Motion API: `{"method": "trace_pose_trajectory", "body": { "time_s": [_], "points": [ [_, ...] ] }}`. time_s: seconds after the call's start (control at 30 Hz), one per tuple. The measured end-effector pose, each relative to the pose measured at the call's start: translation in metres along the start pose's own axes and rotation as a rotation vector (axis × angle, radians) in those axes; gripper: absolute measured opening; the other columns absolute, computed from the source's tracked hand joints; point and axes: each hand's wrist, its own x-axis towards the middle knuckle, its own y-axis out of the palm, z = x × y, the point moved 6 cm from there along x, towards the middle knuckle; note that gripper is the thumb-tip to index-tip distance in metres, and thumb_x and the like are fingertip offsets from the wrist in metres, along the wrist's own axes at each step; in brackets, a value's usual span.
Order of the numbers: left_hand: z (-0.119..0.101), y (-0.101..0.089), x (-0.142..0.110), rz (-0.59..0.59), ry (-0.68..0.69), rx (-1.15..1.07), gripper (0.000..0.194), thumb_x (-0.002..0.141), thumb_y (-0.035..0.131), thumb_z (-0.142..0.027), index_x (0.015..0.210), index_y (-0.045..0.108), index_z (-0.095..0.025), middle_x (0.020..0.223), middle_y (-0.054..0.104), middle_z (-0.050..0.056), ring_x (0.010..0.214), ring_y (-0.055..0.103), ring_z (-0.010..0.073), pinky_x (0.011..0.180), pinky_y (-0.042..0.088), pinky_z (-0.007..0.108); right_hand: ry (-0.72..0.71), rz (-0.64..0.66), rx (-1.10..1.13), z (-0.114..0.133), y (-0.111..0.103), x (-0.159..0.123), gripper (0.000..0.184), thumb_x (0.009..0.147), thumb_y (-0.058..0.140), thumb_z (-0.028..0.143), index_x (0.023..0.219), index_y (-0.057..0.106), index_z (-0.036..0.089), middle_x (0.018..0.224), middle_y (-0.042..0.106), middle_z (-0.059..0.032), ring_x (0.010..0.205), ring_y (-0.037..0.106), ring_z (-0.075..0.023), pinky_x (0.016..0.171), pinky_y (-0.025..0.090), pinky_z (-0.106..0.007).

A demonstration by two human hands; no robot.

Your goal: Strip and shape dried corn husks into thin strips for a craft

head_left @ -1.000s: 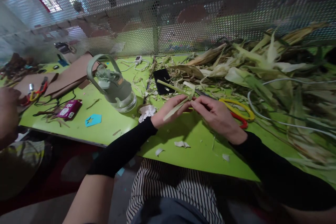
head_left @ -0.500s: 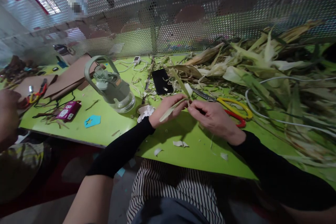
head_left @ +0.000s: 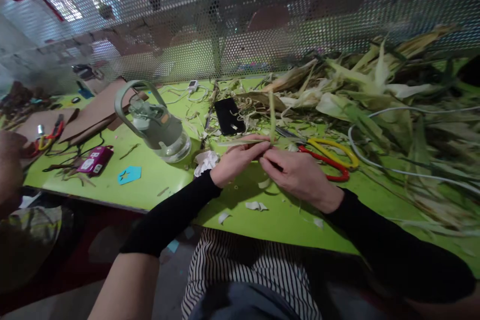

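Fingers pinched, my left hand grips a pale green corn husk strip that stands upright above the fingertips. Another flat end of husk sticks out leftward over that hand. My right hand meets the left one at the fingertips and pinches the lower part of the husk, where the exact grip is hidden. A curled pale scrap shows just below the hands. Scissors with yellow and red handles lie right beside my right hand. Behind my left hand is a black phone.
A large heap of corn husks and a white cable fill the right side. A green-lidded bottle, crumpled tissue and purple box stand leftward. Perforated metal screen closes the back. Another person's hand is far left.
The upright husk strip has swung from leaning left to nearly vertical. The other end has shifted up behind my left fingers. My right hand has moved slightly left and down. A curled scrap now shows below.
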Motion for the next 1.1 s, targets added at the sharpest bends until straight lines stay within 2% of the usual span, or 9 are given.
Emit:
{"method": "trace_pose_trajectory", "body": {
  "time_s": [0.13,0.27,0.33,0.47,0.67,0.77,0.9,1.0,1.1],
  "points": [
    [0.001,-0.002,0.001,-0.007,-0.081,-0.095,0.015,0.087,0.068,-0.024,0.098,0.065,-0.015,0.092,0.075,0.006,0.089,0.07,0.0154,0.094,0.054,0.036,-0.062,-0.012,-0.008,0.002,-0.004,-0.001,0.032,0.099,0.047,0.031,0.069,0.057,0.022,0.063,0.063,-0.0028,0.054,0.053,-0.0164,0.054,0.034,-0.031],
    [0.001,-0.003,0.003,-0.02,-0.177,-0.147,0.002,0.092,0.058,-0.016,0.092,0.059,-0.014,0.077,0.072,0.003,0.075,0.069,0.0113,0.089,0.055,0.033,0.062,-0.24,-0.063,-0.013,-0.028,0.004,0.027,0.1,0.047,0.035,0.083,0.063,0.023,0.081,0.071,-0.0082,0.074,0.062,-0.024,0.07,0.043,-0.037],
    [0.001,0.0,0.004,0.039,-0.191,-0.125,0.001,0.091,0.058,-0.014,0.091,0.058,-0.014,0.074,0.069,0.001,0.073,0.067,0.0095,0.087,0.054,0.03,0.103,-0.191,-0.077,-0.022,-0.026,0.008,0.027,0.1,0.046,0.039,0.088,0.064,0.023,0.087,0.072,-0.0098,0.081,0.063,-0.0272,0.075,0.044,-0.041],
    [-0.001,0.002,0.005,0.081,-0.129,0.038,0.012,0.086,0.067,-0.015,0.088,0.055,-0.014,0.074,0.067,-0.001,0.069,0.064,0.008,0.076,0.052,0.026,0.169,0.042,0.061,-0.033,-0.008,0.011,0.037,0.102,0.038,0.042,0.075,0.055,0.024,0.072,0.063,-0.0058,0.067,0.057,-0.022,0.064,0.041,-0.036],
    [-0.005,-0.004,0.011,0.057,-0.034,0.229,0.01,0.089,0.06,-0.012,0.081,0.053,-0.014,0.07,0.062,-0.002,0.063,0.06,0.0066,0.064,0.048,0.021,0.192,0.078,0.168,-0.028,-0.011,0.01,0.036,0.101,0.041,0.041,0.069,0.046,0.025,0.064,0.053,-0.0019,0.061,0.049,-0.0188,0.061,0.037,-0.034],
    [-0.005,-0.005,0.011,0.1,-0.019,0.234,0.01,0.088,0.062,-0.014,0.082,0.055,-0.013,0.071,0.063,-0.001,0.062,0.059,0.0065,0.064,0.047,0.021,0.207,0.06,0.215,-0.032,-0.014,0.012,0.035,0.099,0.045,0.045,0.073,0.053,0.024,0.071,0.058,-0.0037,0.067,0.054,-0.0204,0.065,0.04,-0.035],
    [-0.001,0.002,0.006,0.211,-0.015,0.298,0.008,0.084,0.068,-0.015,0.085,0.061,-0.011,0.081,0.068,0.004,0.07,0.06,0.0088,0.076,0.051,0.026,0.256,-0.025,0.266,-0.038,-0.015,0.014,0.037,0.094,0.053,0.056,0.076,0.06,0.024,0.078,0.06,-0.005,0.073,0.056,-0.0219,0.066,0.041,-0.036],
    [0.003,0.006,0.004,0.205,-0.003,0.308,0.01,0.084,0.068,-0.019,0.086,0.064,-0.011,0.082,0.068,0.005,0.072,0.061,0.0104,0.078,0.051,0.028,0.3,-0.092,0.339,-0.036,-0.015,0.011,0.044,0.092,0.056,0.06,0.067,0.058,0.024,0.069,0.054,-0.0029,0.066,0.052,-0.02,0.063,0.04,-0.035],
    [0.006,0.008,0.005,0.174,-0.01,0.196,0.009,0.086,0.066,-0.019,0.083,0.061,-0.012,0.073,0.064,0.001,0.066,0.059,0.0083,0.073,0.05,0.026,0.366,-0.152,0.447,-0.035,-0.016,0.007,0.045,0.091,0.058,0.062,0.065,0.06,0.025,0.069,0.056,-0.0031,0.067,0.053,-0.0201,0.064,0.041,-0.035]
  ]
}}
